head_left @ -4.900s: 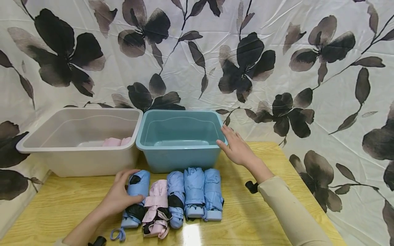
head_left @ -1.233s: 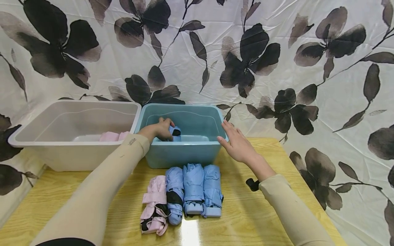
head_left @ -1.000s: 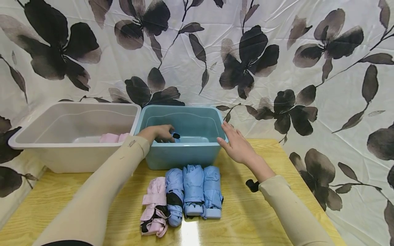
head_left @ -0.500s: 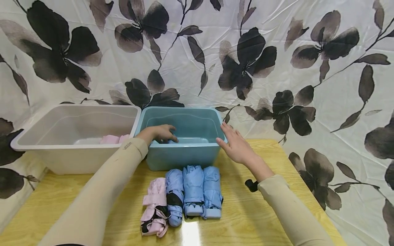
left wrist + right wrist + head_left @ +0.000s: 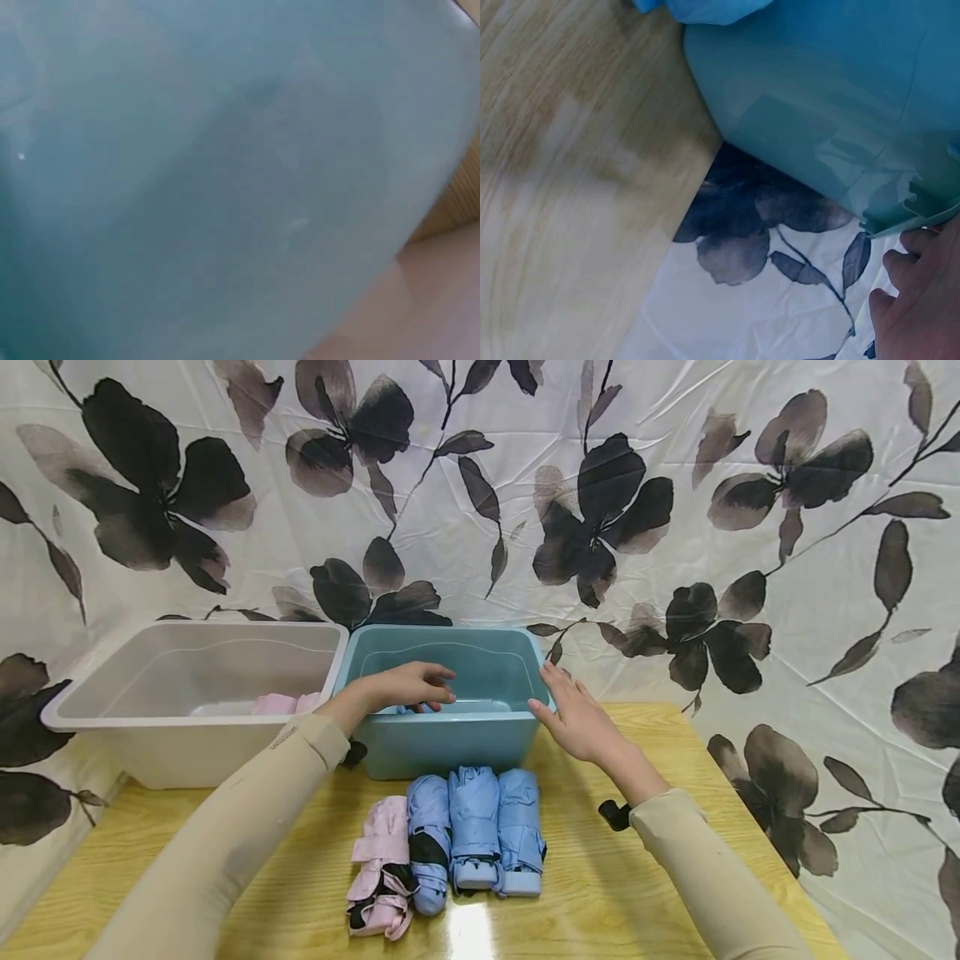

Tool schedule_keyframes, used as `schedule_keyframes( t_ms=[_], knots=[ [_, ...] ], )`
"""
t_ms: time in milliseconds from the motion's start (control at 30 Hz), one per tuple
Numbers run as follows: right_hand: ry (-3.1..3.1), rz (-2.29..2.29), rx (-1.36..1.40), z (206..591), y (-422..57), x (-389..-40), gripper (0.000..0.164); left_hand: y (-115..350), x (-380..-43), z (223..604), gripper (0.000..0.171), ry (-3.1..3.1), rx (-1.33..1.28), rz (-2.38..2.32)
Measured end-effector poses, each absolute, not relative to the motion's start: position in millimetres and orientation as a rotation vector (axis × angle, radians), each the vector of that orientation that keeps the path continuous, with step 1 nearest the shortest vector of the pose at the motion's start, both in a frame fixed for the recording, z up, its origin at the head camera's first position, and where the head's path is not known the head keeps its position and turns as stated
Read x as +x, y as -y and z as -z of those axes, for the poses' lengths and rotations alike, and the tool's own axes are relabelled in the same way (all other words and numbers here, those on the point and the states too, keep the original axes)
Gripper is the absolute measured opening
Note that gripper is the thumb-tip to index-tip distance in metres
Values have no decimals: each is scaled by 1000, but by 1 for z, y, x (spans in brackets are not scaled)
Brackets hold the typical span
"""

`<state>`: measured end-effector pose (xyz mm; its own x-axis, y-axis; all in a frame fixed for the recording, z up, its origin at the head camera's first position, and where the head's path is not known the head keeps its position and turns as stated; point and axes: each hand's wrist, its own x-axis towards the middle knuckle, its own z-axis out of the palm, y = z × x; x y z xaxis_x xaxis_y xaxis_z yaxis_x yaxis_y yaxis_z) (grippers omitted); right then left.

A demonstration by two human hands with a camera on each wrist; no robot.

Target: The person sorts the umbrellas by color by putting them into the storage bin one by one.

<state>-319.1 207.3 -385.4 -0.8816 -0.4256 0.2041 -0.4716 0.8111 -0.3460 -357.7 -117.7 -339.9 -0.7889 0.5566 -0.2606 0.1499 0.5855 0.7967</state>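
Observation:
My left hand point(image 5: 414, 685) hangs over the front left of the blue bin point(image 5: 442, 747), fingers loose and holding nothing. Beneath it, a bit of a blue folded umbrella point(image 5: 405, 709) shows inside the bin; the hand and the front rim hide most of it. My right hand point(image 5: 576, 717) touches the bin's right rim with straight fingers, and in the right wrist view its fingertips lie by that rim. In front of the bin, a pink folded umbrella point(image 5: 380, 868) lies beside three blue ones point(image 5: 475, 822) in a row. The left wrist view is filled by the bin's blurred blue wall point(image 5: 225, 187).
A pale grey bin point(image 5: 202, 752) stands left of the blue one, with pink bundles point(image 5: 276, 705) inside. Both bins are on a wooden table point(image 5: 615, 893) whose right edge slants away. Behind hangs a white cloth point(image 5: 480, 585) with dark flowers.
My left hand took the leftmost blue umbrella from the row into the blue bin, let go of it and has risen slightly rightward. The right hand stays at the rim.

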Motion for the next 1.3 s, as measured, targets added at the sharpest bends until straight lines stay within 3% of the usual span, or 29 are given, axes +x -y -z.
schedule_keyframes(
  t_ms=[767, 1033, 1300],
  knots=[
    [2854, -619, 732, 390, -206, -320, 75, 141, -260, 320, 58, -2405, 650, -1706],
    [2857, -635, 719, 390, -207, -318, 74, 146, -218, 341, 52, -2487, 613, -1856],
    [2845, -640, 729, 392, -207, -320, 74, 157, -190, 385, 50, -2628, 572, -1740]
  ],
)
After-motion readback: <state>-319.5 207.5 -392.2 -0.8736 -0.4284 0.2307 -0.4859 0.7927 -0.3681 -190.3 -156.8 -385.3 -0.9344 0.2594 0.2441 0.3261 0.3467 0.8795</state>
